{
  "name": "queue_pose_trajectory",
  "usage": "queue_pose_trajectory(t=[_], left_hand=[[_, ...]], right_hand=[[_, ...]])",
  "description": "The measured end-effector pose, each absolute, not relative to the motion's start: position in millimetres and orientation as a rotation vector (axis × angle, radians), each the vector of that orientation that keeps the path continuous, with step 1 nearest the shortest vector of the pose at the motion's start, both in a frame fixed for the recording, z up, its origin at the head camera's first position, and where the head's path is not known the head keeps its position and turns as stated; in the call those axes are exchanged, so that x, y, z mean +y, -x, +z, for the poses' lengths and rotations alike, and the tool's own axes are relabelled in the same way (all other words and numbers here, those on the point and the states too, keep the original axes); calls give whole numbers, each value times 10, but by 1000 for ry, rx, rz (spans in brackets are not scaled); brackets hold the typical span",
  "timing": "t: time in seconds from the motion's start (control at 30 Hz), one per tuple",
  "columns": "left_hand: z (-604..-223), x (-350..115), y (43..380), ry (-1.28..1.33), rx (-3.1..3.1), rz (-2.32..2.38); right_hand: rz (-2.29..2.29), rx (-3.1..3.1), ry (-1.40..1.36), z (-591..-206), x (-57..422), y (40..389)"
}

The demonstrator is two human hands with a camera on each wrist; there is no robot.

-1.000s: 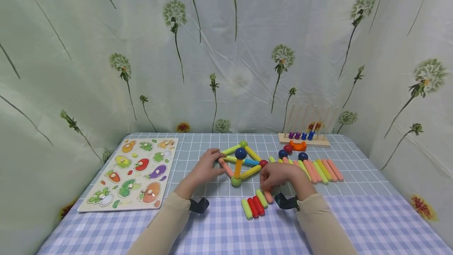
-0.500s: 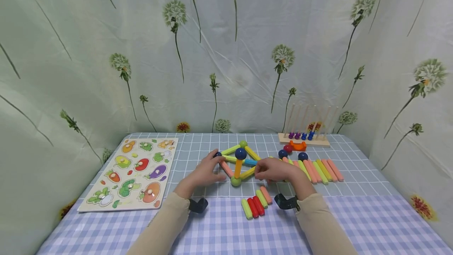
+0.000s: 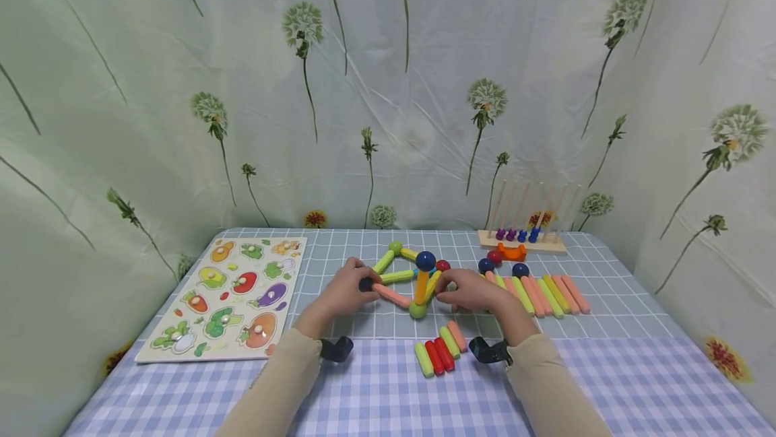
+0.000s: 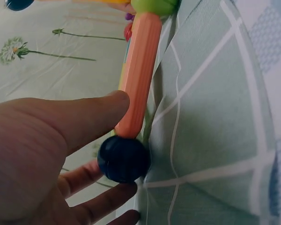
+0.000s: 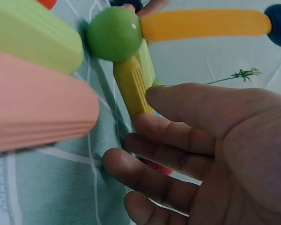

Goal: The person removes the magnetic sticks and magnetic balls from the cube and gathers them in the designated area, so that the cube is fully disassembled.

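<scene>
A frame of coloured magnetic-style sticks and balls lies mid-table. My left hand (image 3: pixel 344 290) grips its left corner: the thumb lies against the salmon stick (image 4: pixel 143 75), and the fingers reach behind the dark blue ball (image 4: pixel 124 159). At the frame's right side my right hand (image 3: pixel 475 290) pinches the yellow stick (image 5: pixel 131 89) between thumb and forefinger, its other fingers loosely bent. From the near green ball (image 5: pixel 114 33) an orange stick (image 3: pixel 422 287) stands upright, topped by a navy ball (image 3: pixel 426 261). A second green ball (image 3: pixel 396 248) forms the far corner, and a red ball (image 3: pixel 443 266) the right one.
Short loose sticks (image 3: pixel 439 355) lie in front of the frame. A row of longer sticks (image 3: pixel 545 294) is at the right, near loose balls (image 3: pixel 520 271) and an orange arch piece (image 3: pixel 512 252). Behind stands a wooden peg rack (image 3: pixel 548 245). A vegetable puzzle board (image 3: pixel 227 302) lies left.
The right hand has gone from beside the short salmon stick to the frame's yellow stick. The frame has turned: its near green ball shifted right, its far one left. The left hand has closed round its corner.
</scene>
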State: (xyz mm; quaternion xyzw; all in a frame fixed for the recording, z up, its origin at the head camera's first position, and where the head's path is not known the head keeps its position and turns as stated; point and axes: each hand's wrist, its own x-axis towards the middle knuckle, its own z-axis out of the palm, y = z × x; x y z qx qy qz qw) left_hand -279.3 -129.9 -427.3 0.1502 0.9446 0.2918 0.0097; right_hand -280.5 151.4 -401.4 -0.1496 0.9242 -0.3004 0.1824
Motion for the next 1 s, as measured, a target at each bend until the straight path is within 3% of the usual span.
queue_pose_trajectory(t=[0.8, 1.0], left_hand=[[-4211, -1262, 2772, -509, 2753, 976], [-4207, -1251, 2758, -556, 2707, 1005]], right_hand=[[-848, 2669, 420, -4010, 1584, 2830], [-1038, 2730, 353, -3894, 1636, 2830]])
